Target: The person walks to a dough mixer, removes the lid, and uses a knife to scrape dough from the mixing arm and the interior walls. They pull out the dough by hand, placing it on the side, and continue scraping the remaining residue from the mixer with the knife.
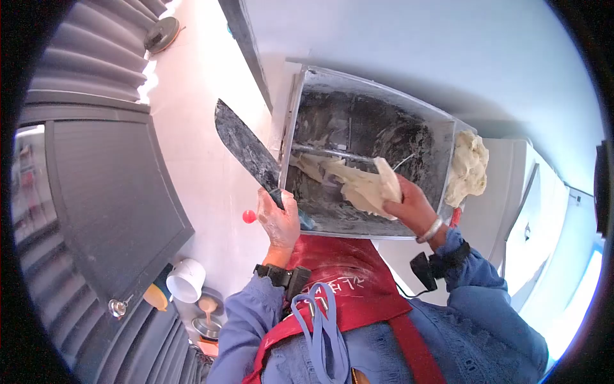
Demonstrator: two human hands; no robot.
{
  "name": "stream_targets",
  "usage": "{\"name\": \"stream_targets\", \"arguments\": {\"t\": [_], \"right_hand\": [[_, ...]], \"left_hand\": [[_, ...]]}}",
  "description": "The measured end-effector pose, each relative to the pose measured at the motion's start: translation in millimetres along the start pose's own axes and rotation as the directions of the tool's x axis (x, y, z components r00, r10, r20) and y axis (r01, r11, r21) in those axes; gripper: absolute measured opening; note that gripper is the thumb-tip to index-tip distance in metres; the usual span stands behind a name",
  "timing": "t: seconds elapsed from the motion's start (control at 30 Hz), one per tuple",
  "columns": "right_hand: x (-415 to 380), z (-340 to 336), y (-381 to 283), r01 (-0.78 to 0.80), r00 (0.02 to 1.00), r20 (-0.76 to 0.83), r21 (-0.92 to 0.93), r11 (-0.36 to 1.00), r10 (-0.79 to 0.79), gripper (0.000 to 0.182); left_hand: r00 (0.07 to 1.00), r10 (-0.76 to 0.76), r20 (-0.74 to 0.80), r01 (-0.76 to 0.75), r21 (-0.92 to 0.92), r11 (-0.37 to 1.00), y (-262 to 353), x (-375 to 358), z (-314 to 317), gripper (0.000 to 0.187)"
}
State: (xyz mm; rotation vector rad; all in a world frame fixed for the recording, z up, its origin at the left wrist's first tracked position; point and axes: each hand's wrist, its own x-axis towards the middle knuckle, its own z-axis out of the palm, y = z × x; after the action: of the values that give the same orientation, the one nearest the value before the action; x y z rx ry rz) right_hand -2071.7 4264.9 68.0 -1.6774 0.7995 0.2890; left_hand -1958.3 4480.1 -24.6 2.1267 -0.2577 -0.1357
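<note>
Steel knife (246,148) is clenched in the left hand (279,221) while dough (368,185) is gripped by the right hand (409,206) inside the mixer trough (377,96); fingers could be nicked.

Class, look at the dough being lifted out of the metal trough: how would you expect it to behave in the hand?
The dough drapes and stretches from the right hand, so it is probably floppy, not stiff. Smears on the trough walls suggest it is sticky. It sags in the hand, so it is likely heavy for its size.

dough (364,185) in mixer tub (441,137) | knife (246,147) left of tub | cup (187,280) lower left
</note>
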Motion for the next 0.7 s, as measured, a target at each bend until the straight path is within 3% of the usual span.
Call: {"name": "stream_targets", "arguments": {"t": [0.07, 0.17, 0.3, 0.37, 0.43, 0.5, 0.57, 0.6, 0.63, 0.7], "right_hand": [[-18.6, -12.4, -21.2, 0.030, 0.999, -0.034, -0.007, 1.000, -0.030, 0.051], [-50.9, -35.7, -53.8, 0.030, 0.997, -0.071, 0.050, 0.998, -0.026, 0.051], [-96.8, -79.7, -62.0, 0.110, 0.958, -0.282, 0.167, 0.980, -0.059, 0.054], [-131.2, -114.6, -55.7, 0.369, 0.787, -0.612, 0.362, 0.856, -0.080, 0.050], [-173.1, -155.2, -73.6, 0.568, 0.663, -0.722, 0.314, 0.761, -0.197, 0.047], [-215.2, -193.6, -84.8, 0.655, 0.669, -0.713, 0.435, 0.618, -0.208, 0.044], [-238.9, -214.5, -90.5, 0.670, 0.664, -0.668, 0.331, 0.665, -0.336, 0.045], [-239.6, -218.0, -89.5, 0.652, 0.493, -0.837, 0.176, 0.738, -0.236, 0.047], [-239.6, -221.8, -87.8, 0.658, 0.477, -0.846, 0.164, 0.735, -0.239, 0.047], [-233.0, -232.5, -78.3, 0.667, 0.566, -0.778, 0.238, 0.706, -0.272, 0.048]], "left_hand": [[0.997, -0.056, 0.043, 0.054, 0.057, 0.997, 0.8, -1.2, -1.3, 0.029], [1.000, -0.006, 0.000, 0.006, 0.087, 0.996, -1.8, -0.8, 2.0, 0.034], [0.998, 0.053, -0.040, -0.044, 0.199, 0.979, 3.4, -1.6, 0.2, 0.045], [0.997, 0.069, -0.039, -0.059, 0.228, 0.972, 4.5, -1.6, -0.2, 0.049], [1.000, 0.003, -0.010, 0.000, 0.229, 0.973, 11.3, -1.6, -3.3, 0.050], [0.995, 0.083, -0.054, -0.065, 0.284, 0.957, 5.1, -2.5, -0.9, 0.049], [0.998, 0.046, -0.050, -0.030, 0.287, 0.958, 8.2, -1.7, -0.8, 0.050], [0.995, 0.058, -0.079, -0.029, 0.331, 0.943, 5.7, -2.8, 1.4, 0.050], [0.995, 0.070, -0.074, -0.043, 0.320, 0.946, 8.2, -3.0, -0.2, 0.050], [0.999, 0.001, -0.051, 0.017, 0.351, 0.936, 14.2, -2.8, -1.6, 0.051]]}}
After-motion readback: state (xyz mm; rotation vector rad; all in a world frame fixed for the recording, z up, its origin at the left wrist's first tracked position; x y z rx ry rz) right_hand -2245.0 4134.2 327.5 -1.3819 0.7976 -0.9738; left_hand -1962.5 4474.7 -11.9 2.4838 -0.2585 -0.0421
